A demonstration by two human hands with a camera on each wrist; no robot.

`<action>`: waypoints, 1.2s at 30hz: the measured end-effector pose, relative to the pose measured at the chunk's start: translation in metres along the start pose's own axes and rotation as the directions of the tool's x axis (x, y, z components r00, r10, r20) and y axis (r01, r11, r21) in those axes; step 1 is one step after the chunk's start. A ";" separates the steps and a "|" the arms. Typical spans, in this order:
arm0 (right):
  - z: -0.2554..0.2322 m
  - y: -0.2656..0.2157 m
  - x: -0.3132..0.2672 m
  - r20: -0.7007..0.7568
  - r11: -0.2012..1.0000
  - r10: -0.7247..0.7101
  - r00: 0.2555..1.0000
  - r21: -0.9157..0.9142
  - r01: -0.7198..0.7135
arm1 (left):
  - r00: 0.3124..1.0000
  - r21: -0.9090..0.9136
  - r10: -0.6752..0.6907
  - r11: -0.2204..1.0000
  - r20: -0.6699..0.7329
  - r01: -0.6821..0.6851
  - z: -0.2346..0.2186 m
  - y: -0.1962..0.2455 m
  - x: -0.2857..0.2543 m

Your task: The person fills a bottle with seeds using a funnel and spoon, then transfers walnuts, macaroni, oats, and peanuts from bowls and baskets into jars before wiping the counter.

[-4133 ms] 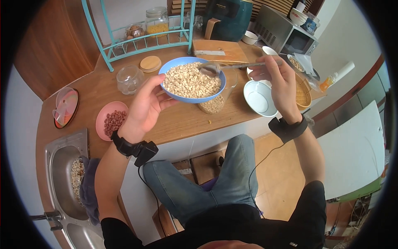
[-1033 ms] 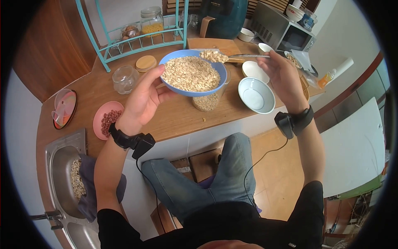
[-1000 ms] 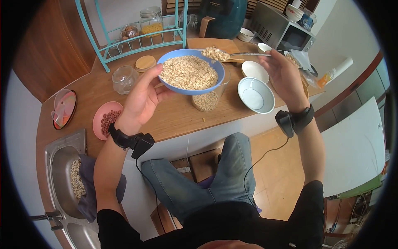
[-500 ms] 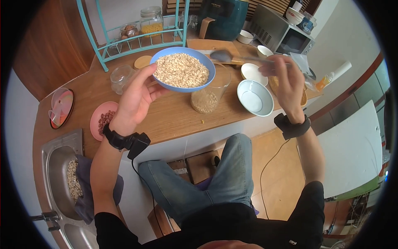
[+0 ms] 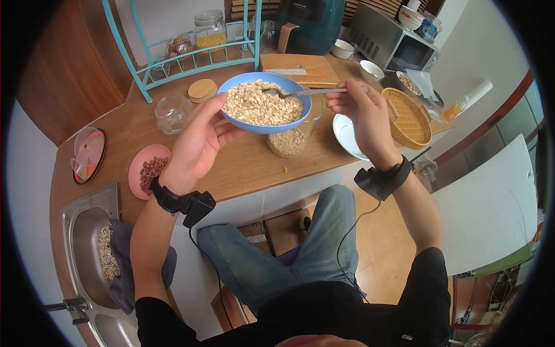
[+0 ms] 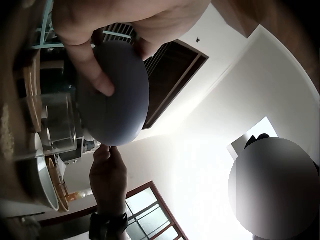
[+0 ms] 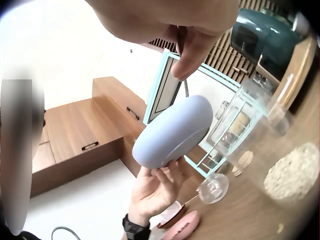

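Note:
My left hand [image 5: 199, 136] grips the near left rim of a blue bowl [image 5: 263, 126] heaped with rolled oats [image 5: 254, 107], thumb on the rim and fingers underneath. The left wrist view shows those fingers spread on the bowl's underside [image 6: 120, 95]. In my right hand [image 5: 364, 118] a metal spoon [image 5: 315, 91] is pinched by its handle, with its head down in the oats. Below and just behind the bowl stands a clear glass jar [image 7: 260, 135] partly filled with oats [image 7: 295, 172], seen best in the right wrist view.
A pale bowl [image 5: 346, 136] sits beneath my right hand, beside a wicker basket [image 5: 413, 130]. To the left are a pink plate of reddish nuts or beans [image 5: 136, 173], an empty glass jar [image 5: 172, 113] and a wooden lid [image 5: 202, 90]. A turquoise rack [image 5: 199, 61] stands behind.
The spoon was lifted with a load of oats, then swung away blurred to the right; now its head is back in the bowl. The bowl shifted left, then back right.

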State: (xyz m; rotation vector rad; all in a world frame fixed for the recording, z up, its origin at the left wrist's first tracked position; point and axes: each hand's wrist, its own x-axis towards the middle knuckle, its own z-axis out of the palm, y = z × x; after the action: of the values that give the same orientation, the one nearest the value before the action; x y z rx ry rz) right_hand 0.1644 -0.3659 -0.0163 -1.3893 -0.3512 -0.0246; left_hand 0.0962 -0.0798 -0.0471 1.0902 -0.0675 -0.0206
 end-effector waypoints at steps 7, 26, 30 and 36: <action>0.005 0.005 0.001 0.006 0.959 0.232 0.973 0.164 -0.229 | 0.999 0.003 -0.002 1.000 0.044 0.002 0.008 -0.001 -0.004; -0.055 -0.026 0.014 -0.169 0.996 -0.039 0.985 -0.082 0.025 | 0.976 -0.025 0.043 0.998 -0.214 -0.050 0.000 -0.003 0.001; -0.047 -0.014 -0.004 0.017 0.899 -0.210 0.978 -0.389 0.200 | 0.972 -0.039 0.042 0.998 -0.230 -0.052 -0.002 -0.003 0.001; -0.025 -0.020 -0.026 0.165 0.632 -0.637 0.753 -0.449 0.632 | 0.984 -0.035 0.014 0.999 -0.178 -0.021 -0.004 -0.003 0.002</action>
State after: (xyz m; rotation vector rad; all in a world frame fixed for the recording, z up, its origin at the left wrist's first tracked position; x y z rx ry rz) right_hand 0.1407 -0.3991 -0.0072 -1.6888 -0.8693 -0.7615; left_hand 0.0982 -0.0775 -0.0522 1.0510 0.0837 0.0909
